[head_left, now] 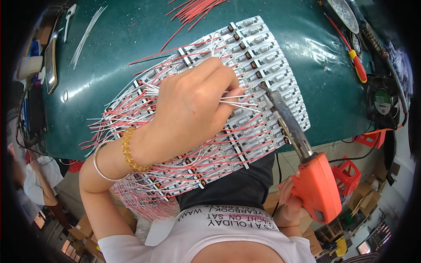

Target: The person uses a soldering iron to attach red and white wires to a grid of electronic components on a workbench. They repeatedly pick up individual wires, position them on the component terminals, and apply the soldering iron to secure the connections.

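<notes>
orange soldering gun (316,186) gripped in our right hand (288,202) | left hand (193,109) pinching white wires (239,100) on the board panel (258,65) | soldering step; next the tip must meet a wire end

A panel of small circuit boards (258,65) lies on the worktop (131,39), reaching over the near edge toward the person. The left hand (193,109) rests on the middle of the panel, its fingers (228,87) pinching wires (239,100) that lie across the boards. To the right of the panel, off the near edge, the right hand (291,201) holds a soldering gun (313,186), whose tip touches the panel's right part. Behind the panel lies a bundle of loose wires (193,11). Left of the panel, near the far left edge, lies a phone (50,61). Right of the panel lies a screwdriver (353,57), and beyond it stands a small fan (382,101).
</notes>
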Demonstrator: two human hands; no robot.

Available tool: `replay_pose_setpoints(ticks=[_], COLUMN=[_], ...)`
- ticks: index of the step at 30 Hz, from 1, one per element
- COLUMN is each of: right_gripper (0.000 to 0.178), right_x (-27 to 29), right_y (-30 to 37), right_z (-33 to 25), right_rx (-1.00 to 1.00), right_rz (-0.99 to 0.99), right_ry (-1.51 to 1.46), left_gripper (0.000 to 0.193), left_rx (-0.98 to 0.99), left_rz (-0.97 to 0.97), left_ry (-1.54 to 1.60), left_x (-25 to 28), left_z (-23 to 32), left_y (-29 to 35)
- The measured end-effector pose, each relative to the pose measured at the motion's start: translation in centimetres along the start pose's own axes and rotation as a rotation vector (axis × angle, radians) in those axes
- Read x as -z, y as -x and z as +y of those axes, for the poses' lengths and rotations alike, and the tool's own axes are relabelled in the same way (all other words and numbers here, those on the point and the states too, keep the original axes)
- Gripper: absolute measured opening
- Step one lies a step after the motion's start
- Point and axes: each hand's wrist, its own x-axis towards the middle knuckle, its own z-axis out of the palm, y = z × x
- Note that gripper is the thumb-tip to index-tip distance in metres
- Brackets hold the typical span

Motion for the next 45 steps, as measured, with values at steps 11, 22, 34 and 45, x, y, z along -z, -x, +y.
replay_pose_setpoints(ticks=[11, 22, 34, 45], right_gripper=[0.086, 0.085, 0.083, 0.086], right_x=[-2.0, -1.0, -1.1, -1.3], right_y=[-1.1, 0.3, -0.7, -0.7], right_z=[-1.8, 0.2, -1.0, -1.6], right_rx=[-0.074, -0.08, -0.004, -0.029], right_rz=[0.17, 0.258, 0.167, 0.17], right_ry=[-0.195, -0.311, -0.267, -0.262], left_gripper=[0.009, 0.01, 0.014, 0.013], left_rx=[0.009, 0.061, -0.207, -0.14], left_rz=[-0.015, -0.055, 0.031, 0.081], left_ry=[0.021, 0.182, -0.13, -0.181], left_x=[-0.1, 1.3, 1.1, 1.1], left_z=[0.0, -0.1, -0.7, 1.4], left_y=[0.1, 0.3, 1.0, 0.5])
